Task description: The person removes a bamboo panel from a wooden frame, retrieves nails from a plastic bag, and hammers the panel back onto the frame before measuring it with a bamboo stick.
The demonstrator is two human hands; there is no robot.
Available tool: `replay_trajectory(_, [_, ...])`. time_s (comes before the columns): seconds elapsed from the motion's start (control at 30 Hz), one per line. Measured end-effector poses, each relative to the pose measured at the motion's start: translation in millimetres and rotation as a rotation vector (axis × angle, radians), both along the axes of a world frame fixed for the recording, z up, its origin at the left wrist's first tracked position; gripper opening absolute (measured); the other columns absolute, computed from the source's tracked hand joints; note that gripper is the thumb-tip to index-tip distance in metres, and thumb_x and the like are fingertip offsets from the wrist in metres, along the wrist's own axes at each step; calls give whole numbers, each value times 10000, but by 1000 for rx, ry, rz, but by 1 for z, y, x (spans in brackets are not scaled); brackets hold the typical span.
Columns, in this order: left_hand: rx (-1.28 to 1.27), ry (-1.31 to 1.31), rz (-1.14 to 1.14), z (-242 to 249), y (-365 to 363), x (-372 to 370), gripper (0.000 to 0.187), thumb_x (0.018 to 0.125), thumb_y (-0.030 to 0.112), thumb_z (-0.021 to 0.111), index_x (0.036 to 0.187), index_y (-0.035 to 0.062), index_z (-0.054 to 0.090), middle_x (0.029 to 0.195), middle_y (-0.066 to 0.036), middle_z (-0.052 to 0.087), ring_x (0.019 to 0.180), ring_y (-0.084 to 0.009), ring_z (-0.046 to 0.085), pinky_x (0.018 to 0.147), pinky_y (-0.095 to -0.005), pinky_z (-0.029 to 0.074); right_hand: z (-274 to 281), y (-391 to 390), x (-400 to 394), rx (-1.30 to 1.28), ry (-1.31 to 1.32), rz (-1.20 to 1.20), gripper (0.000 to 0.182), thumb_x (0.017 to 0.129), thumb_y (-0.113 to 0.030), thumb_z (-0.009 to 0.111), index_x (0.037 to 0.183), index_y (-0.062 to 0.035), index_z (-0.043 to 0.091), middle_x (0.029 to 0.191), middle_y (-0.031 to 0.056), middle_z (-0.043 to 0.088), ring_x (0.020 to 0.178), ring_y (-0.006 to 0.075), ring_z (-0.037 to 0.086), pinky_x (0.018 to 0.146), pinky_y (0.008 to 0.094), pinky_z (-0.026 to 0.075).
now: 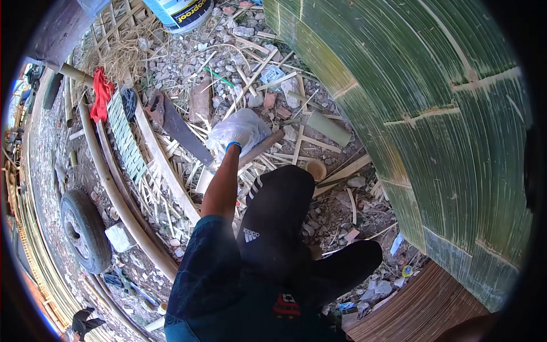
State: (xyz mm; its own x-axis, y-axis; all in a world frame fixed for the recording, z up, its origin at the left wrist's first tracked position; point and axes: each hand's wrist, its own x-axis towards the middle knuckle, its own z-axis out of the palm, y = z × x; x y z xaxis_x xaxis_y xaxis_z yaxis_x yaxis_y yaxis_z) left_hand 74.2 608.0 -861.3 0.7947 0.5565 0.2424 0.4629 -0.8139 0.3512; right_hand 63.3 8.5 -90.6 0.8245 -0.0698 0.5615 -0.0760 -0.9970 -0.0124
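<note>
My left hand (235, 137), in a white glove with a blue cuff, reaches down to a whitish plastic bag (250, 121) on the ground. White glove and pale bag blend together, and the fingers are hidden; I cannot tell whether they grip it. Against the bag's lower right side lies a brown wooden stick (263, 148). A handsaw (181, 128) with a wooden handle rests to the left, its blade tip close to my wrist. Right of the bag is a short piece of green bamboo (329, 128). My right hand is out of view.
Large split green bamboo sheets (421, 142) curve along the right. Bamboo strips and rubble cover the ground. At left are long poles (122, 199), a woven strip (126, 137), a red cloth (101, 94) and a tire (85, 231). A paint bucket (181, 14) stands at the top.
</note>
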Motion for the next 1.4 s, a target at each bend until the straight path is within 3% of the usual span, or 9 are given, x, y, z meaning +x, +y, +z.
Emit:
replay_trajectory(0.07, [-157, -5, 56, 11, 2, -17, 498, 919, 487, 608, 1159, 76, 756, 1166, -168, 739, 1095, -384, 685, 957, -516, 501, 3, -9, 1, -10, 21, 22, 833, 918, -476, 764, 1470, 77, 474, 1395, 244, 599, 1192, 329, 612, 1008, 422, 500])
replay_trajectory(0.13, [-450, 236, 211, 156, -29, -31, 469, 920, 443, 637, 1152, 53, 754, 1119, -145, 754, 1066, -333, 693, 956, -470, 503, 9, -8, 2, -22, 73, -4, 837, 917, -476, 764, 1475, 74, 470, 1406, 243, 591, 1208, 331, 605, 1021, 421, 494])
replay_trajectory(0.27, [-700, -130, 120, 145, -7, -41, 446, 869, 379, 699, 1082, -7, 769, 931, -173, 772, 851, -268, 736, 789, -404, 551, 5, 0, 4, -41, 99, 182, 845, 938, -476, 738, 1495, 82, 434, 1475, 248, 530, 1296, 340, 546, 1100, 411, 435])
replay_trajectory(0.4, [-832, 95, 98, 133, 5, -38, 445, 885, 404, 691, 1100, 23, 775, 1006, -137, 776, 940, -236, 726, 852, -378, 532, 8, 2, 1, -107, 117, 145, 846, 950, -472, 724, 1503, 88, 415, 1515, 240, 496, 1343, 341, 509, 1136, 409, 396])
replay_trajectory(0.77, [-141, 470, -93, 125, -102, -54, 436, 948, 427, 548, 1123, 79, 744, 1156, -234, 710, 1045, -426, 683, 934, -519, 521, 10, 0, 1, -60, 133, 161, 830, 958, -465, 715, 1519, 64, 409, 1517, 240, 499, 1344, 333, 518, 1113, 419, 419])
replay_trajectory(0.87, [-496, 83, -133, 134, -116, -40, 338, 962, 304, 550, 1109, 46, 713, 1072, -261, 697, 993, -452, 673, 875, -536, 529, 12, 8, 2, -173, 146, 164, 821, 963, -454, 712, 1530, 51, 400, 1518, 237, 499, 1351, 333, 516, 1113, 417, 422])
replay_trajectory(1.0, [-362, -216, -228, 171, -114, -31, 162, 947, 164, 570, 1009, 69, 686, 977, -253, 676, 852, -468, 665, 772, -555, 524, 11, 9, 0, -207, 103, 98, 854, 942, -485, 724, 1531, 42, 400, 1517, 239, 499, 1335, 346, 528, 1110, 420, 426])
replay_trajectory(1.17, [-385, -429, -108, 203, -100, -29, 552, 889, 41, 526, 1438, 76, 556, 1352, -278, 603, 1276, -444, 561, 992, -476, 502, 6, 17, -2, -68, 122, 71, 894, 933, -493, 730, 1544, 48, 365, 1529, 243, 483, 1357, 341, 510, 1128, 418, 413])
replay_trajectory(1.4, [-649, -98, -107, 218, -128, -25, 708, 895, 71, 524, 1579, 125, 353, 1521, -305, 419, 1320, -494, 508, 1052, -523, 486, 12, -1, 3, -114, 157, 181, 912, 938, -476, 727, 1563, 47, 319, 1569, 249, 428, 1407, 345, 461, 1159, 433, 385])
